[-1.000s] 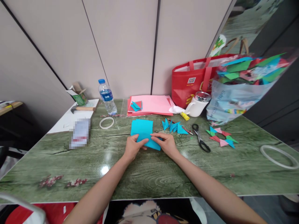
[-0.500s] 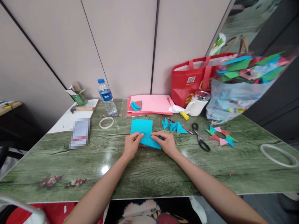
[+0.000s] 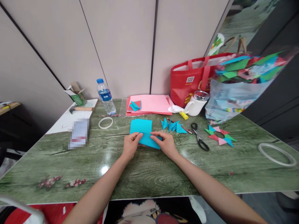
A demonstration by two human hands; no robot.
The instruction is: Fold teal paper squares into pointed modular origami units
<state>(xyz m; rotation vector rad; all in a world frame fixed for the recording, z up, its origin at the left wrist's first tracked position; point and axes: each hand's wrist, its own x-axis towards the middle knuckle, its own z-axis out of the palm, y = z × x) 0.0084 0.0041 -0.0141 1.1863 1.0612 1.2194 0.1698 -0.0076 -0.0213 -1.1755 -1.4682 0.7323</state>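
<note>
We had a folded blue paper piece (image 3: 149, 141) lying on the green tabletop (image 3: 149, 174), overlapping the near edge of a flat blue sheet (image 3: 141, 126) just beyond it. Our left hand (image 3: 130, 144) pressed on its left end, fingers (image 3: 137, 136) curled down onto the paper, while our right hand (image 3: 164, 143) pinched its upper right edge between thumb and forefinger. Just right of the sheet lay a cluster of folded blue triangles (image 3: 173, 126), then black scissors (image 3: 198, 140) and a multicoloured paper ring (image 3: 220, 136). Farther off lay pink paper sheets (image 3: 153, 104), a water bottle (image 3: 105, 97), a white mug (image 3: 195, 105) and a red bag (image 3: 192, 79). A tape ring (image 3: 105, 122) lay to the left.
</note>
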